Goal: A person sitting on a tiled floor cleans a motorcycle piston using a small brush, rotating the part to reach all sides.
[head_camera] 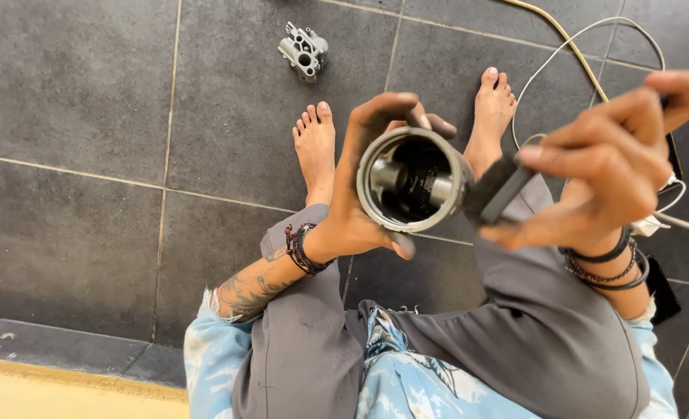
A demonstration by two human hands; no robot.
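The metal piston (pixel 413 180) is gripped by the left hand (pixel 360 209), and the dark strip (pixel 500 190) pinched in the right hand (pixel 608 167) should be rubbed gently along its rim.

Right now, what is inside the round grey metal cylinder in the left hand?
Inside the round grey metal cylinder, held by the left hand, a dark metal crossbar spans the hollow. The bottom behind it is too dark to see.

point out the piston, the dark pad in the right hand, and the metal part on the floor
piston (pixel 411 180): head view, on its open hollow underside.
dark pad (pixel 498 190): head view, on its blurred flat face.
metal part (pixel 304 51): head view, on its grey cast body.
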